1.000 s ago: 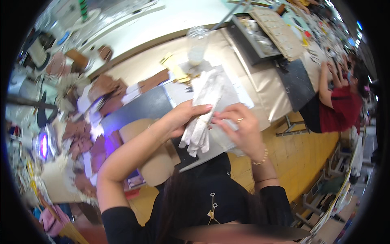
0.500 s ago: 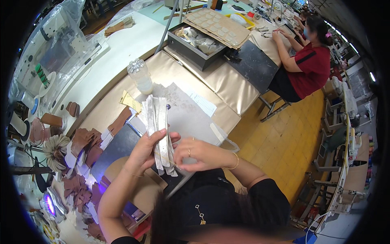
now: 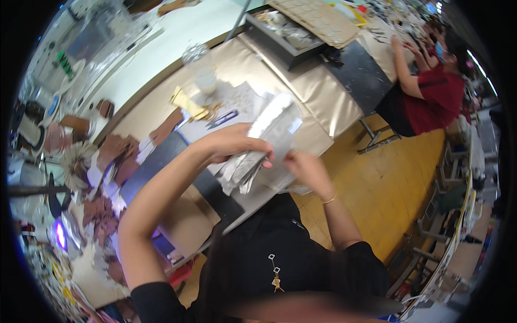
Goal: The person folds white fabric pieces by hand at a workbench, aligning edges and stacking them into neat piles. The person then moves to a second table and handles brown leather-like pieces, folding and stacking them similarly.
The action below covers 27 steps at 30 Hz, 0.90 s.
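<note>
My left hand [image 3: 245,144] is wrapped round a bundle of silvery-grey flat strips [image 3: 272,116], held at a slant above the work board. The strips' lower ends fan out a little below my fingers. To the right, apart from the bundle, is my right hand [image 3: 311,172], its fingers bent together; motion blur hides whatever they may pinch. Beyond my left hand, blue-handled thread snips [image 3: 223,119] lie on the grey board [image 3: 264,175]. A heap of thin tan loops [image 3: 211,110] lies beside the snips, next to a yellow packet [image 3: 186,102].
A clear plastic bottle [image 3: 204,81] stands behind the board. Brown cut pieces [image 3: 116,156] pile up at the left, near a glowing purple lamp [image 3: 60,235]. A dark tray [image 3: 291,51] sits at the back. A co-worker in red [image 3: 439,99] sits at the far right.
The bundle has moved right and tilted from nearly upright to slanting. My right hand has drawn away from it to the right. The snips and tan loops have come into sight.
</note>
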Tool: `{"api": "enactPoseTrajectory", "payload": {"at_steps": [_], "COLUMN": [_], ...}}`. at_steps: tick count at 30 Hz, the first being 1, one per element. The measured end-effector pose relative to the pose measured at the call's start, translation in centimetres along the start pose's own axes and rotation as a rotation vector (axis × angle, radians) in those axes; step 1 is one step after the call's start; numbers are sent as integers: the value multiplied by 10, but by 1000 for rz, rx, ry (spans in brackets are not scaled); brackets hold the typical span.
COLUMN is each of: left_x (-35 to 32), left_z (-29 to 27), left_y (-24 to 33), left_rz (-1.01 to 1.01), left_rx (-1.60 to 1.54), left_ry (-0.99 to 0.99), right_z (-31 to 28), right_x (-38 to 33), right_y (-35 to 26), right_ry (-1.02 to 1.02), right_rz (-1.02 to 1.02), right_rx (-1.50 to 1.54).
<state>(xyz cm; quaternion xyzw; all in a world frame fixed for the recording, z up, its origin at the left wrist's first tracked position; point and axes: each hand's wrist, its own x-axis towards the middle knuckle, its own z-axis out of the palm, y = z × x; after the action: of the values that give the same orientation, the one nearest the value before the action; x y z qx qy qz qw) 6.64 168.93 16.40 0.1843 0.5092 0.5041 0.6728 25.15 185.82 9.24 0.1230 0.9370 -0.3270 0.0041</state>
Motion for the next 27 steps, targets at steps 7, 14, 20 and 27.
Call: {"api": "enactPoseTrajectory", "payload": {"at_steps": [7, 14, 20, 27], "left_x": [81, 86, 86, 53], "left_z": [-32, -31, -33, -34], "left_y": [-55, -70, -84, -72], "left_rz": [-165, -55, 42, 28], "left_rx": [670, 1040, 1089, 1429], "left_ry": [32, 411, 573, 712], "right_z": [-53, -40, 10, 45], "right_x": [5, 81, 193, 226], "right_y": [33, 19, -4, -46], "right_ry": [288, 169, -58, -14], "right_rz": [220, -14, -78, -139], "right_rx": [40, 169, 453, 403]}}
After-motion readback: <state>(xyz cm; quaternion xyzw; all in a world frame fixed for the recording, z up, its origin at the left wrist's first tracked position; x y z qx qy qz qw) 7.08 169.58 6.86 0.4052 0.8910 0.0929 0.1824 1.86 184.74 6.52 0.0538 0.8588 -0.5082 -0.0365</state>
